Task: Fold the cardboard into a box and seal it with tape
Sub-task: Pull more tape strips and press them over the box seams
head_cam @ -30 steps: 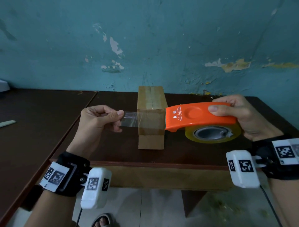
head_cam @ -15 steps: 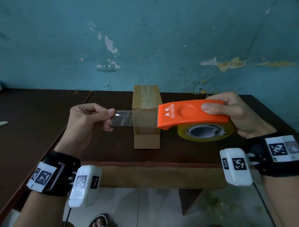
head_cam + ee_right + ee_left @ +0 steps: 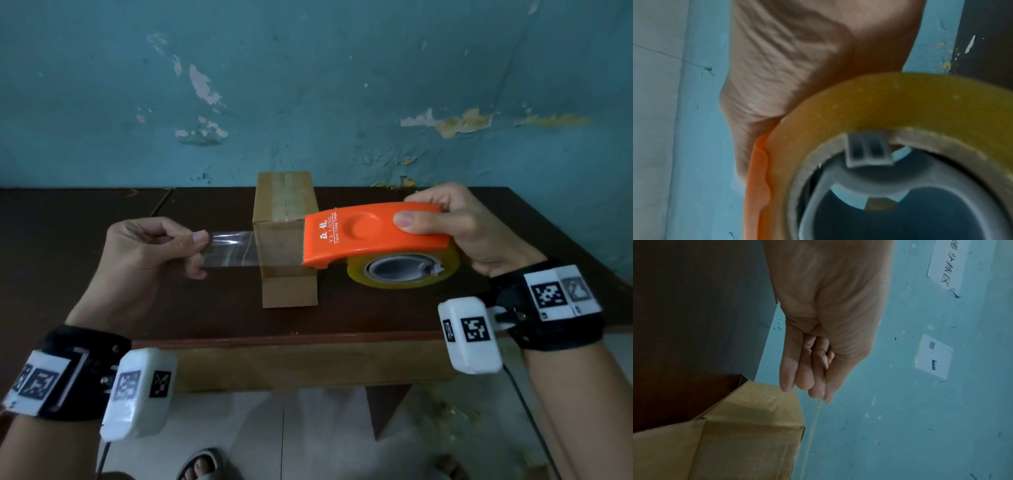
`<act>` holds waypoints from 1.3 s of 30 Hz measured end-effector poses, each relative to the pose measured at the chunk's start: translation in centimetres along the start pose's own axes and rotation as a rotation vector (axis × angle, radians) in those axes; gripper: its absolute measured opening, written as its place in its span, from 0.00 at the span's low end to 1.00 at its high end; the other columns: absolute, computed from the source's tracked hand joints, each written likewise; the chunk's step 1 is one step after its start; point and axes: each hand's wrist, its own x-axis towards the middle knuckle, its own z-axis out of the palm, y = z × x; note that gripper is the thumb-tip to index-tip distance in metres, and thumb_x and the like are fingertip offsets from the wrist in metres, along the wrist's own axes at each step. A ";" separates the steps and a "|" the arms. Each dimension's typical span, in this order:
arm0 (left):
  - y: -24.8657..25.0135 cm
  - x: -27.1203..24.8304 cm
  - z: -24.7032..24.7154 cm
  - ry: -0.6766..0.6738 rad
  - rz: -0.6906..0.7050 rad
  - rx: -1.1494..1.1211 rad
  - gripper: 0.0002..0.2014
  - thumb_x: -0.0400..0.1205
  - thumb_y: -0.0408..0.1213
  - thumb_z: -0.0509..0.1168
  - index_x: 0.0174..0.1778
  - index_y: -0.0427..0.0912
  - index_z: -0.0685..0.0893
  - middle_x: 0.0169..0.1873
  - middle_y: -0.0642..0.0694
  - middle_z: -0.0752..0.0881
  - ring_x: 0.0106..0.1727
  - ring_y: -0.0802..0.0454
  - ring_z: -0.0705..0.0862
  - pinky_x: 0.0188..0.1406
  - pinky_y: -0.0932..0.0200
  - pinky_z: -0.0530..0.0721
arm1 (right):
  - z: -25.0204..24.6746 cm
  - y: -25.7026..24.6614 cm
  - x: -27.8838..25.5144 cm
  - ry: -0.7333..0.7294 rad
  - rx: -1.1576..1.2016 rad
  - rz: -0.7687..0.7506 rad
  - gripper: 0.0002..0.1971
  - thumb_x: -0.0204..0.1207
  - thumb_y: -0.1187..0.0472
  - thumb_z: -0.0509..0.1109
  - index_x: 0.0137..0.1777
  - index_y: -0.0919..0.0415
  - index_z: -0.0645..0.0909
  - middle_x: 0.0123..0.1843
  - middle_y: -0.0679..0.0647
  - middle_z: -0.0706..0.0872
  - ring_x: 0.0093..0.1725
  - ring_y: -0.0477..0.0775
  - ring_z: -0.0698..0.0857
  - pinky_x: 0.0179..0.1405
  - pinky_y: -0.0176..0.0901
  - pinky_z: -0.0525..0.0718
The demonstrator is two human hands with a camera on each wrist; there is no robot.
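A narrow folded cardboard box (image 3: 286,202) lies on the dark wooden table (image 3: 219,318), its length running toward the wall. My right hand (image 3: 459,226) grips an orange tape dispenser (image 3: 373,233) with a yellowish roll (image 3: 404,274), held just right of the box. A clear strip of tape (image 3: 233,248) stretches from the dispenser's cutter leftward across the box's near end. My left hand (image 3: 154,246) pinches the strip's free end left of the box. In the left wrist view the fingers (image 3: 807,369) hold the tape edge-on above the box (image 3: 748,426). The right wrist view shows the roll (image 3: 890,105) close up.
A peeling blue wall (image 3: 308,85) rises right behind the table. A second dark table (image 3: 61,219) adjoins on the left. Below the table's front edge are a tiled floor (image 3: 308,428) and a sandalled foot (image 3: 202,466).
The strip between my hands has stayed stretched across the box. Both hands and the dispenser sit slightly further left in the picture; the view has shifted a little.
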 end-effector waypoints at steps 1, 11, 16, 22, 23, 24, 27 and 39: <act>0.0 0.0 0.0 0.002 0.001 -0.002 0.10 0.75 0.29 0.74 0.33 0.29 0.81 0.20 0.41 0.82 0.21 0.52 0.81 0.29 0.59 0.91 | -0.1 0.0 0.0 0.000 -0.003 0.003 0.29 0.64 0.45 0.82 0.36 0.76 0.81 0.31 0.65 0.85 0.28 0.56 0.85 0.29 0.37 0.80; 0.2 0.1 -1.0 0.033 0.029 -0.025 0.11 0.69 0.38 0.82 0.28 0.42 0.85 0.21 0.44 0.83 0.21 0.53 0.81 0.30 0.59 0.91 | -2.0 0.1 -0.7 0.075 -0.024 -0.008 0.21 0.65 0.48 0.79 0.34 0.69 0.82 0.27 0.61 0.82 0.25 0.57 0.82 0.27 0.39 0.78; 0.7 0.0 -0.3 0.018 0.045 -0.030 0.13 0.66 0.44 0.84 0.28 0.43 0.87 0.22 0.44 0.84 0.22 0.53 0.82 0.30 0.59 0.90 | -2.3 -0.7 -1.3 0.047 -0.092 0.007 0.15 0.63 0.53 0.82 0.25 0.57 0.81 0.22 0.51 0.78 0.19 0.47 0.77 0.21 0.31 0.73; 3.0 -0.6 3.6 0.006 0.150 -0.012 0.10 0.73 0.31 0.78 0.29 0.37 0.85 0.20 0.43 0.84 0.20 0.51 0.82 0.27 0.58 0.89 | -2.1 -1.6 -1.2 0.075 -0.325 0.055 0.24 0.61 0.41 0.82 0.25 0.62 0.80 0.22 0.55 0.77 0.21 0.49 0.75 0.24 0.35 0.71; 3.5 -0.7 4.6 -0.011 0.169 -0.010 0.10 0.74 0.28 0.77 0.30 0.34 0.84 0.21 0.42 0.85 0.20 0.50 0.82 0.27 0.58 0.88 | -2.0 -1.6 -1.1 0.094 -0.358 0.062 0.23 0.62 0.43 0.84 0.24 0.60 0.80 0.22 0.54 0.77 0.22 0.48 0.76 0.26 0.38 0.71; 3.9 -0.9 5.6 -0.032 0.183 -0.009 0.11 0.75 0.26 0.77 0.30 0.34 0.84 0.21 0.41 0.86 0.20 0.49 0.82 0.26 0.58 0.88 | -2.0 -1.5 -1.0 0.120 -0.378 0.073 0.22 0.64 0.46 0.86 0.24 0.59 0.81 0.22 0.54 0.77 0.22 0.49 0.76 0.28 0.40 0.71; 4.4 -1.4 7.9 -0.112 0.218 -0.002 0.10 0.74 0.26 0.79 0.29 0.33 0.86 0.24 0.37 0.87 0.22 0.45 0.84 0.27 0.56 0.86 | -2.0 -1.4 -0.7 0.244 -0.388 0.136 0.23 0.67 0.50 0.86 0.33 0.72 0.85 0.30 0.73 0.82 0.27 0.56 0.79 0.38 0.47 0.73; 2.7 -1.6 10.8 -0.202 0.159 0.036 0.10 0.76 0.25 0.78 0.33 0.32 0.84 0.25 0.39 0.88 0.24 0.49 0.86 0.28 0.60 0.87 | -1.4 -0.5 -0.1 0.566 -0.347 0.291 0.20 0.59 0.47 0.87 0.35 0.62 0.84 0.30 0.61 0.81 0.28 0.56 0.81 0.36 0.48 0.75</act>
